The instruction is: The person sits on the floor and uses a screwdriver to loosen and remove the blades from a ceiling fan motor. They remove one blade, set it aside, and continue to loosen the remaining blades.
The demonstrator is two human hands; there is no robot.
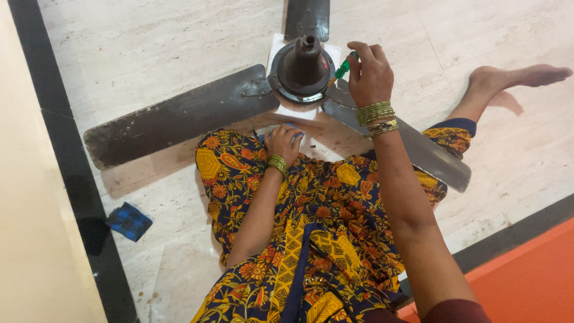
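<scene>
Here, the person sat on a pale marble floor [149, 42] with a dismantled ceiling fan [302, 69] laid out in front of the knees. The fan's dark brown motor housing, dome-shaped with a short stem on top, sat on a white sheet [276, 45] near the far edge of the floor in view. One long brown blade [173, 122] reached toward the black border strip [66, 155] on the left, a second blade [412, 146] ran out to the right across the patterned yellow and navy garment [317, 233], and a third pointed away at the top.

The right hand [371, 75] was raised just beside the housing's right rim, its fingers pinched together around the green handle of a screwdriver [344, 67], whose tip angled down to the housing's edge. The left hand [284, 142] rested flat just in front of the housing, fingers curled over a small blue object [297, 135] that was mostly hidden; what it was I could not tell.

A blue checked cloth [128, 221] lay well apart on the floor to the left, near the black border. A bare foot [514, 76] stretched out at the right. An orange surface [526, 275] filled the near right corner.
</scene>
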